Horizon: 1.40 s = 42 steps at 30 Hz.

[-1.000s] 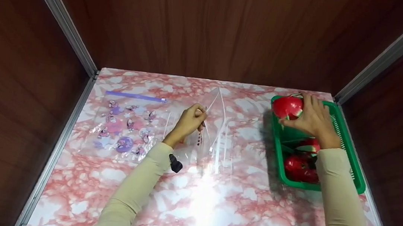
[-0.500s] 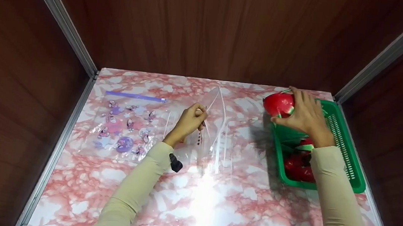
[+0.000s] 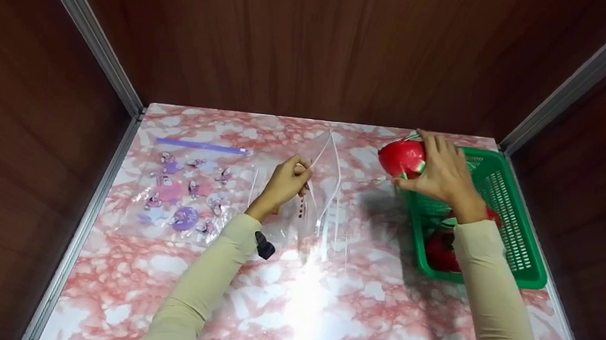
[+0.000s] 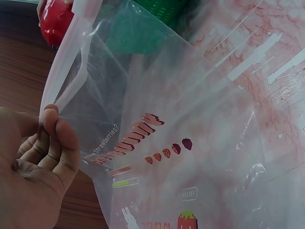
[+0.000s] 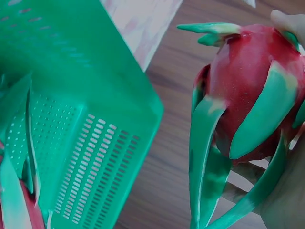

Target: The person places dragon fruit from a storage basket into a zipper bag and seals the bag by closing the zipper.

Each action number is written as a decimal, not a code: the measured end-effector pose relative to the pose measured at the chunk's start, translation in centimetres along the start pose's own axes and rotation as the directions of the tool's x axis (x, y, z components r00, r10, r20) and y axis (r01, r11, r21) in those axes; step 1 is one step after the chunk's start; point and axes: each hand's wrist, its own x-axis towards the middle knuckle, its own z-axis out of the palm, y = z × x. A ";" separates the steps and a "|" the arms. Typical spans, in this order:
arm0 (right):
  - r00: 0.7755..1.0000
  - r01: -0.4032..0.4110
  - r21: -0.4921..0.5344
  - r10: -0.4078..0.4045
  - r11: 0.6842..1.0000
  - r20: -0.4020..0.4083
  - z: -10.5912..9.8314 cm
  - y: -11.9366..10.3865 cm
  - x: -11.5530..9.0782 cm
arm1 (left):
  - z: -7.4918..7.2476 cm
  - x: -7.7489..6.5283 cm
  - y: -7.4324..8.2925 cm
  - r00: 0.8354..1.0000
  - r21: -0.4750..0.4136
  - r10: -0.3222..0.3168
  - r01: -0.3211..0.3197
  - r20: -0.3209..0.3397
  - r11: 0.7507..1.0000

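In the head view, a green plastic basket (image 3: 525,230) stands by the right edge of the bench (image 3: 236,321), close to its far right corner. Red and green fruits (image 3: 439,254) lie inside; the right sleeve (image 3: 497,303) covers part of them, so their number cannot be told. A flat clear bag with a purple slider strip (image 3: 201,146) lies towards the bench's far left corner, one of two bags. Three dark wood-grain panels (image 3: 316,42) wall in the bench. The right hand (image 3: 443,173) grips one glossy, rounded dragon fruit (image 3: 401,156) above the basket's far left corner. The left hand (image 3: 283,184) pinches the second, transparent bag (image 3: 327,161), whose mouth gapes mid-bench.

In the left wrist view, thumb and fingers pinch that thin, creased film at its rim. Five small printed strawberries (image 4: 167,152) run in a row, and the basket shows green through the plastic.

In the right wrist view, curved green scales (image 5: 264,112) jut from the fruit's smooth red skin, apart from the basket's slotted wall.
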 end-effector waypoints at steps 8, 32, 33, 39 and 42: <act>0.999 0.046 -0.022 -0.046 0.999 -0.016 0.6 -1.5 0.1 | 0.0 0.0 -0.1 1.000 0.033 0.024 -0.025 0.008 0.999; 0.995 0.103 -0.065 -0.102 0.993 0.009 1.0 -4.9 0.6 | 0.4 -0.1 0.3 1.000 -0.017 0.019 -0.019 -0.011 1.000; 0.994 0.105 -0.064 -0.105 0.992 0.011 1.0 -5.1 0.6 | 0.4 -0.1 0.3 1.000 -0.019 0.017 -0.018 -0.010 1.000; 0.992 0.129 -0.071 -0.129 0.989 0.005 1.1 -5.8 0.7 | 0.5 0.0 0.4 1.000 -0.008 0.014 -0.014 -0.012 1.000; 0.990 0.143 -0.077 -0.143 0.987 0.003 1.3 -6.2 0.7 | 0.5 0.0 0.3 1.000 -0.004 0.017 -0.017 -0.012 1.000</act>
